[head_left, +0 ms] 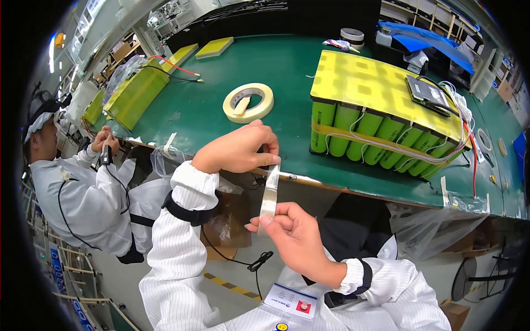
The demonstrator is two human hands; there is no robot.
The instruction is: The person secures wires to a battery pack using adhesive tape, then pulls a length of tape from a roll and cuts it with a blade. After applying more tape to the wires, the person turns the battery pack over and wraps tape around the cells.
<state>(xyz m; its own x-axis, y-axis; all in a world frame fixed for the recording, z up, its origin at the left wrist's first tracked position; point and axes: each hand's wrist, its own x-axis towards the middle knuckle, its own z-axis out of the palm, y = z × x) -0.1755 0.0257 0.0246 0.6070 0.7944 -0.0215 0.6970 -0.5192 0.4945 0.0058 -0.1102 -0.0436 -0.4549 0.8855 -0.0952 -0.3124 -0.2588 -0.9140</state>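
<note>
By the edge of the table (pixel 298 66), a tape-like strip (pixel 269 194) is hanging in mid-air: the left hand (pixel 242 148) is pinching its twelve o'clock end, the right hand (pixel 298 236) its six o'clock end, likely keeping it taut. Beyond, a tape roll (pixel 266 103) is lying flat at twelve o'clock, perhaps for easy reach; a battery pack (pixel 381 94) is standing at two o'clock, a co-worker (pixel 80 201) working at nine
</note>
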